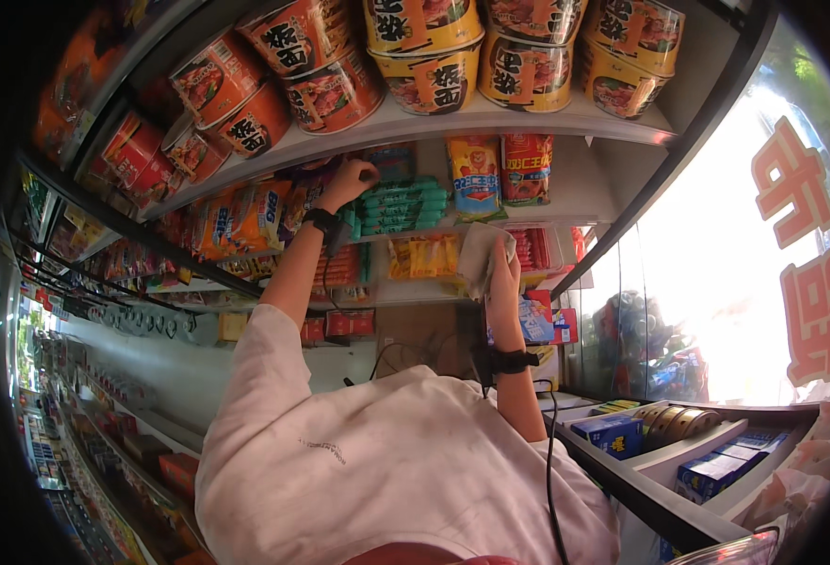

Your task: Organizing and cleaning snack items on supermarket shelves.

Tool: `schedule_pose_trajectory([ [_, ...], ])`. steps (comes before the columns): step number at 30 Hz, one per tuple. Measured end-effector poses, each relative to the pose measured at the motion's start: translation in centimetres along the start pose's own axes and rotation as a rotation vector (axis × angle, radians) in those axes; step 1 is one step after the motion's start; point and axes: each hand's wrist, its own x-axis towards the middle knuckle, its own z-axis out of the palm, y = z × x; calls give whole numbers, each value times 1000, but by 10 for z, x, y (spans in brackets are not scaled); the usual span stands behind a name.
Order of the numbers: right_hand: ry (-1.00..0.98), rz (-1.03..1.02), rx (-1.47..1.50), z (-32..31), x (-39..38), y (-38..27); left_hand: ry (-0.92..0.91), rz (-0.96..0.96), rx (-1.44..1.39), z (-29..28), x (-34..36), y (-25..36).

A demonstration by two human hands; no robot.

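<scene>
Right hand (501, 273), just right of centre: fingers bent around a pale grey cloth (474, 256), pinching its right side; the rest hangs left of the hand, over the shelf edge. The thumb's exact place is hard to tell. Left hand (346, 184), upper centre: fingers curled, thumb and index rounded toward each other, at the left end of the green stick packs (402, 205). Can't tell whether the tips touch a wrapper or pinch anything.

Handling, my read: cloth is light, limp, no risk of breaking — bunch it in the palm, or hold it flat under the fingers so loose corners don't snag packs. Green packs look light, smooth-wrapped, likely slippery on each other; the stack could slide if one is pulled from low down. Best hold is across the middle of a top one, or by its end, with a light squeeze. Contents unknown, so assume they dent.

Further out: yellow packs (424, 256) below the green ones, red packs (533, 249) right of the cloth. A blue-and-yellow bag (476, 177) and a red bag (526, 169) stand right of the green stack — soft film, probably easy to tip. Orange bags (245, 218) lie left of the left forearm. Noodle tubs (429, 80) fill the upper shelf (495, 125) along the top of the frame.
</scene>
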Motion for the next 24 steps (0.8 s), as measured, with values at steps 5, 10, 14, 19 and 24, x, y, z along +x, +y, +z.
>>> schedule_pose_trajectory([
  [5, -17, 47, 38, 4, -9, 12, 347, 24, -32, -6, -22, 10],
  [10, 32, 92, 57, 19, -17, 33, -21, -78, -288, -30, -104, 90],
  [14, -18, 221, 0, 42, -21, 79, -398, -131, -476, -16, -182, 34],
  [19, -17, 267, -69, 62, -27, 181, -476, -321, -689, 36, -228, -82],
  [24, -11, 571, -241, 115, -50, 249, -397, -391, -542, 72, -233, -154],
])
